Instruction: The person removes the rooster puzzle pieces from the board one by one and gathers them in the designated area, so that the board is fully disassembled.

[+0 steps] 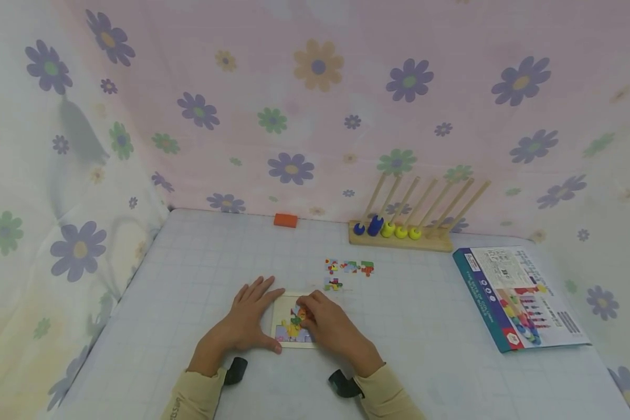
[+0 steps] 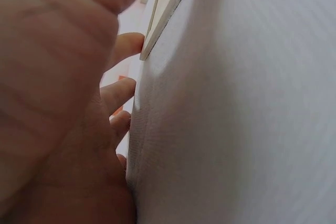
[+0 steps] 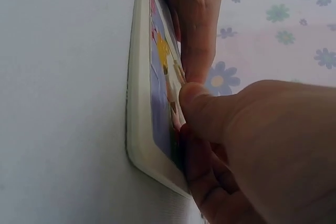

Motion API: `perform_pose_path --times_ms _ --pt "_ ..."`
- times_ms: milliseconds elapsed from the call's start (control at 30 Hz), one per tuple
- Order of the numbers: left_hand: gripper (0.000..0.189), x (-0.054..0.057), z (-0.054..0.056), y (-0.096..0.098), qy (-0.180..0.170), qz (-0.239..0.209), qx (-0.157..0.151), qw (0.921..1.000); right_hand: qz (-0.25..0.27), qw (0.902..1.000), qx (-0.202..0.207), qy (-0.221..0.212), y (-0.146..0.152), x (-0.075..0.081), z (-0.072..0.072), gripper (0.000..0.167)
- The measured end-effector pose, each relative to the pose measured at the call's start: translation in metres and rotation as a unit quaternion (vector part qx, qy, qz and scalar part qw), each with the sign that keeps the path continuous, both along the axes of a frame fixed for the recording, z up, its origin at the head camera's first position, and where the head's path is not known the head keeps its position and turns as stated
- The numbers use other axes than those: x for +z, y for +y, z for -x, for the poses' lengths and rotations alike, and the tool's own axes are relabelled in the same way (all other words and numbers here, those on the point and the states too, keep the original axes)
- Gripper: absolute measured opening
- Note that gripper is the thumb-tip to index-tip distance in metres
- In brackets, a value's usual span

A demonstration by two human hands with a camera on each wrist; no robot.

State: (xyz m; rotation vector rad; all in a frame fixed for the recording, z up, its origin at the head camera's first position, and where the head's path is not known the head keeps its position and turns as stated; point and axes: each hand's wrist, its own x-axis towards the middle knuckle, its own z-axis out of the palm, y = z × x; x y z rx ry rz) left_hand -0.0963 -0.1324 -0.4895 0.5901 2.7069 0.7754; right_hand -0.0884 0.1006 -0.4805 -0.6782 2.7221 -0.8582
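A small wooden puzzle tray point(image 1: 300, 345) with a pale frame lies flat on the table between both hands. Lilac and yellow pieces point(image 1: 291, 331) fill its lower part, while bare wood shows in the upper left. Thumb and fingers of my right hand point(image 1: 336, 328) pinch a colourful puzzle piece point(image 1: 296, 313) over the tray; in the right wrist view the piece point(image 3: 178, 71) stands tilted at the fingertips. My left hand point(image 1: 241, 328) lies spread at the tray's left side, its thumb at the lower left corner and a fingertip at the upper edge.
Several loose puzzle pieces point(image 1: 350, 266) lie beyond the tray to the right. Farther back stand a wooden peg rack point(image 1: 399, 240) with blue and yellow beads and an orange block point(image 1: 286, 220). A printed toy box point(image 1: 525, 297) rests at the right. Flowered cloth point(image 1: 315, 116) hangs behind.
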Motion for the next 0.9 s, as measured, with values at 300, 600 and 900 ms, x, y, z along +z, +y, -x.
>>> perform_pose_path --times_ms 300,600,900 --pt "0.115 0.002 0.0 0.0 -0.003 -0.003 -0.008 1.0 0.057 0.9978 0.002 -0.034 0.01 0.001 0.005 0.035" --pt "0.114 -0.003 0.001 0.001 -0.004 0.006 0.003 1.0 0.063 0.9952 -0.075 0.009 0.054 -0.005 0.025 0.037" --pt "0.115 -0.005 0.002 0.001 -0.007 0.007 0.006 0.9999 0.031 0.991 -0.127 0.029 0.096 -0.015 0.038 0.037"
